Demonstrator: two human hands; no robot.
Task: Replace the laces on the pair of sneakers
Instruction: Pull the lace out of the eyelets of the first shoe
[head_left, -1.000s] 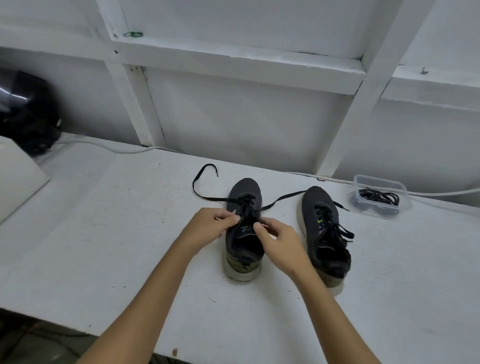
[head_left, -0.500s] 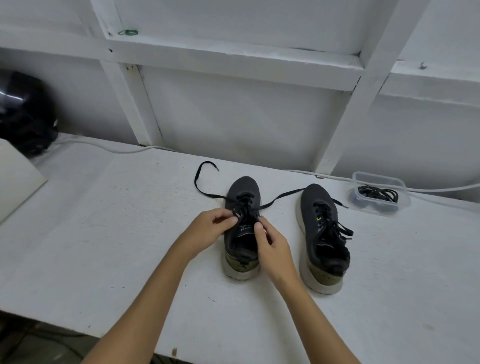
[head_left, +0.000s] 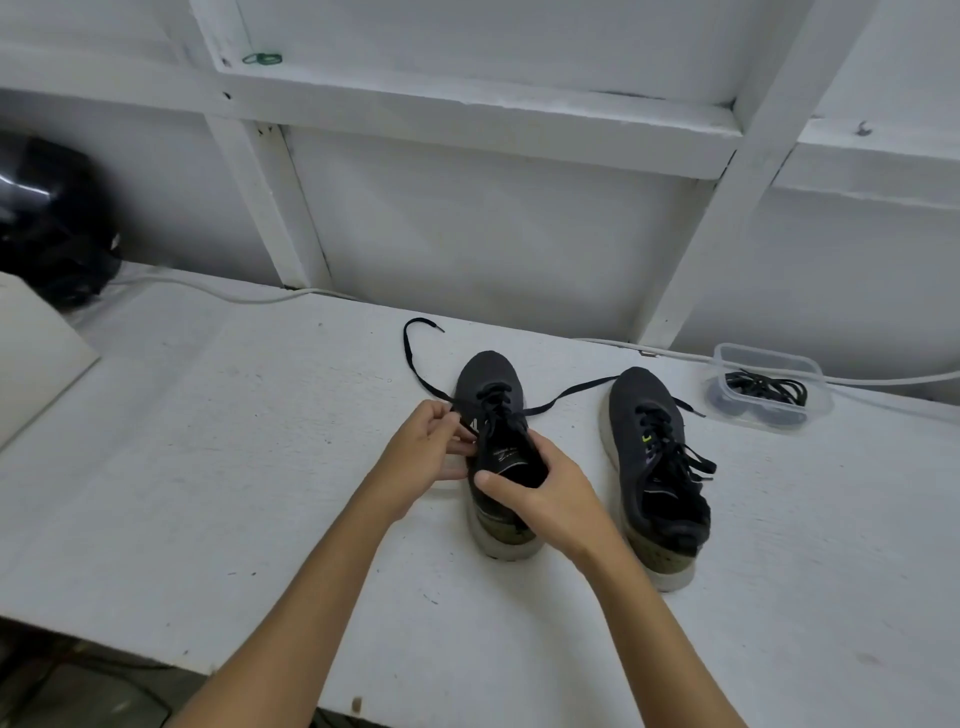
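Right hand (head_left: 540, 493) grips left sneaker (head_left: 496, 415) collar, steadying it on desk (head_left: 208, 467); left hand (head_left: 426, 452) pinches lace (head_left: 415, 364), likely unthreading.

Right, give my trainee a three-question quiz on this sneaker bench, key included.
1. True or false: the right sneaker has had its laces removed.
2. What does the clear box hold?
3. The right hand grips: A) the left sneaker B) the cable C) the box.

Key: 1 false, it is laced. 2 black laces. 3 A; the left hand pinches the lace.
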